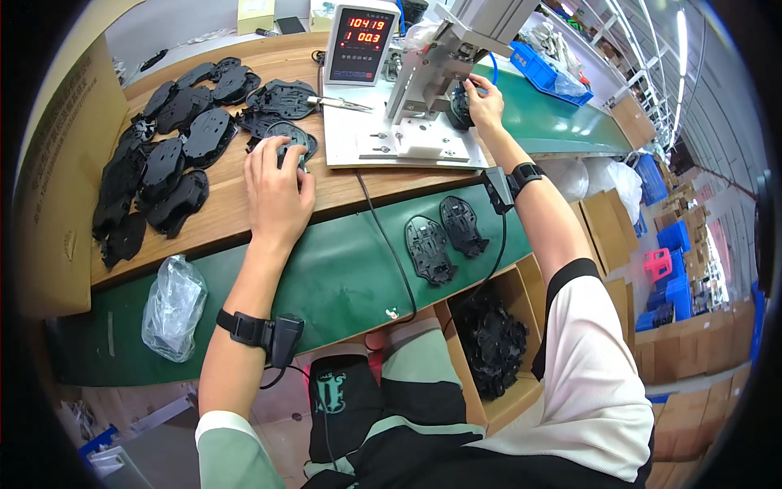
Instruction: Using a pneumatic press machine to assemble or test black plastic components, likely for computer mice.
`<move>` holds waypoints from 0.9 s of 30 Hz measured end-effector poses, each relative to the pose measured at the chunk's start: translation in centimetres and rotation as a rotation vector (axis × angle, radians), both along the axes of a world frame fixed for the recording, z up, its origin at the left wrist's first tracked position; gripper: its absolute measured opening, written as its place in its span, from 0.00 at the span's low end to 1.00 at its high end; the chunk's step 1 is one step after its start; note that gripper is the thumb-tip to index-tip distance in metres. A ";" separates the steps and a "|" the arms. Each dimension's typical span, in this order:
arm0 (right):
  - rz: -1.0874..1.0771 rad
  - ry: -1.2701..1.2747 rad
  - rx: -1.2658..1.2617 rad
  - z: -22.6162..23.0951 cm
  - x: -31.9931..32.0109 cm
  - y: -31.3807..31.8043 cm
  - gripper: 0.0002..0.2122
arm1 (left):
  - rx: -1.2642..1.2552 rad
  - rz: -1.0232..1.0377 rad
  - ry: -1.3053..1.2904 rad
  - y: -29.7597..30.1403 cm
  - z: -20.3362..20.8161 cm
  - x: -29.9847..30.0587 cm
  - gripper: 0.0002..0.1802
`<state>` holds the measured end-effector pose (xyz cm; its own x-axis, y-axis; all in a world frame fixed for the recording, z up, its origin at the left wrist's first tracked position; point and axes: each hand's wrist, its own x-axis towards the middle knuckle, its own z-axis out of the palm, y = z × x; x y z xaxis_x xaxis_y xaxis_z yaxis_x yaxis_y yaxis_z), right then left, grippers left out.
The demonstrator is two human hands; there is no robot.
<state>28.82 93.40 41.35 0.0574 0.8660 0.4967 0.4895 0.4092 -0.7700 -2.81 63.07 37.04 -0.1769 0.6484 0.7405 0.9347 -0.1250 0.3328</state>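
My left hand (278,191) is closed over a black plastic mouse shell (293,137) at the near edge of the wooden board; its fingers hide part of the shell. At the right side of a metal bench press (423,77), my right hand (486,102) grips another black mouse shell (461,108), held on edge beside the press head. The press stands on a white base plate (346,138) with a white fixture block (419,140). Metal tweezers (342,103) lie across the plate's left edge, by the loose shells (281,98).
Many black mouse parts (163,163) spread over the left of the wooden board, beside a tall cardboard box (61,179). Two black mouse bases (430,248) and a clear plastic bag (175,308) lie on the green bench. Below sits an open carton of black parts (491,342). A counter display (361,45) stands behind.
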 end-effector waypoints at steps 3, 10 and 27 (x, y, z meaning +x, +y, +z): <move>-0.082 -0.180 0.084 -0.4 1.7 0.9 0.18 | 0.017 -0.021 -0.003 0.6 0.2 0.6 0.17; -0.219 -0.147 -0.009 -1.0 -1.2 -2.9 0.45 | 0.028 -0.009 0.015 0.4 -0.3 0.0 0.16; -0.259 -0.371 -0.047 -1.8 -2.8 -6.0 0.52 | -0.029 -0.038 -0.059 0.8 -0.1 -0.1 0.13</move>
<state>26.06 87.39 39.53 0.1007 0.8689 0.4847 0.8172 0.2057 -0.5385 -2.88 63.91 36.90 -0.1946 0.6766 0.7102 0.9082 -0.1492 0.3910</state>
